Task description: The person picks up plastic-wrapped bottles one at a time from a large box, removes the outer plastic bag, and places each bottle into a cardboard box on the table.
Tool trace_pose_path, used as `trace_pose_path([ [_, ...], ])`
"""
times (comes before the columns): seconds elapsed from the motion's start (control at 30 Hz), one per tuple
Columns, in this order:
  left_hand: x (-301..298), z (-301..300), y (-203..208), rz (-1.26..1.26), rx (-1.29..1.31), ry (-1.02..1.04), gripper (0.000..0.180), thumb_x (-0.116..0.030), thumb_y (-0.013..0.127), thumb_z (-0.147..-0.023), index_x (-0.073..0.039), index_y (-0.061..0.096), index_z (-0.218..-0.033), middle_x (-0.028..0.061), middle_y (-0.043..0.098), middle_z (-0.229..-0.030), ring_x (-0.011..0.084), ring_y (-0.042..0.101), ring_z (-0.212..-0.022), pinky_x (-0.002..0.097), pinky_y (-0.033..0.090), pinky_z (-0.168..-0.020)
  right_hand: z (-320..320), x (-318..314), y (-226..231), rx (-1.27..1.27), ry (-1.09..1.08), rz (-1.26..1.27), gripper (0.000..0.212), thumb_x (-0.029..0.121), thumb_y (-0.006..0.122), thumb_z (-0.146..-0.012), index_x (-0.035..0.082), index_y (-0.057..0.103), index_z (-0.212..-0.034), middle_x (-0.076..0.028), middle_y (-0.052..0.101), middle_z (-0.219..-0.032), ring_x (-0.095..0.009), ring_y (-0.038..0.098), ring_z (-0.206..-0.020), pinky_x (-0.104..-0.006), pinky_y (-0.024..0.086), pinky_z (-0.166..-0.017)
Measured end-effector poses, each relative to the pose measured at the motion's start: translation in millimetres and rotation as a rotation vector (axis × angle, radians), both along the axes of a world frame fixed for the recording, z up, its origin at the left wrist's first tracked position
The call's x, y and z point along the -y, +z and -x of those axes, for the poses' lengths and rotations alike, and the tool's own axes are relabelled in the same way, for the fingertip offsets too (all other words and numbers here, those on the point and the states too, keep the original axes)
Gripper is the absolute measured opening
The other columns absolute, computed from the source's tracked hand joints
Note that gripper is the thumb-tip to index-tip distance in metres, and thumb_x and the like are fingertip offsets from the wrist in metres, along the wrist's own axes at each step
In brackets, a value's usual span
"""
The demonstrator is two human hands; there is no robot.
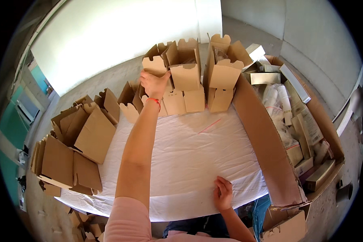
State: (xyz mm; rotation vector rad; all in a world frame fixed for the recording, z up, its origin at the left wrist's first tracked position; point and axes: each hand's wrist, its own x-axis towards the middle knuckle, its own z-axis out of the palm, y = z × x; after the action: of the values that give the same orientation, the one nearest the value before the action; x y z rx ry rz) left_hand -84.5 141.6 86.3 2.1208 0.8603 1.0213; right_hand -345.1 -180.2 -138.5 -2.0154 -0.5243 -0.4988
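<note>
My left hand reaches to the far side of the table and grips a small open brown cardboard box, thumb on its right side and fingers on its left. That box stands in a stacked row; just right of it is another open box with something clear inside. My right hand hovers over or rests on the white cloth near the front edge, fingers loosely curled and nothing visible in them. A thin red strip, perhaps the edge of a clear plastic bag, lies on the cloth.
More open cardboard boxes line the left side. At the right stands a long carton holding small packages, clear bags and white tubes. Another stacked box is at the back, beside the carton. Below the front edge are more cardboard pieces.
</note>
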Motion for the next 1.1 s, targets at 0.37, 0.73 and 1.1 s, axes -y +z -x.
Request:
trace_pose_path([
  [0.37,-24,28,-36,-0.091,0.139,-0.072,0.101,-0.045,0.074,-0.071,0.000,0.019,-0.143,0.0298,0.036,-0.136,0.0425,0.036,-0.127,0.0501,0.034,-0.103,3,-2,-4,-0.007,0.016,-0.047,0.025,-0.008,0.054,-0.077,0.000,0.064,-0.099,-0.016,0.060,-0.112,-0.032,0.057,-0.101,-0.0378,0.047,-0.088],
  [0.73,-226,262,-28,-0.525,-0.468,0.404,0.050,-0.022,0.064,-0.078,-0.008,0.051,-0.125,0.0135,0.054,-0.124,0.0300,0.049,-0.118,0.0437,0.038,-0.100,7,-4,-5,-0.027,0.045,-0.075,0.025,-0.007,0.050,-0.079,-0.001,0.062,-0.100,-0.017,0.060,-0.114,-0.034,0.057,-0.103,-0.0390,0.047,-0.089],
  [1.1,-198,242,-63,-0.559,-0.234,-0.093,0.041,-0.008,0.056,-0.083,-0.002,0.052,-0.124,0.0156,0.052,-0.126,0.0336,0.051,-0.115,0.0410,0.044,-0.096,24,-53,14,-0.080,0.041,-0.019,0.033,-0.006,0.055,-0.077,0.004,0.059,-0.109,-0.016,0.055,-0.123,-0.035,0.051,-0.113,-0.0421,0.041,-0.096],
])
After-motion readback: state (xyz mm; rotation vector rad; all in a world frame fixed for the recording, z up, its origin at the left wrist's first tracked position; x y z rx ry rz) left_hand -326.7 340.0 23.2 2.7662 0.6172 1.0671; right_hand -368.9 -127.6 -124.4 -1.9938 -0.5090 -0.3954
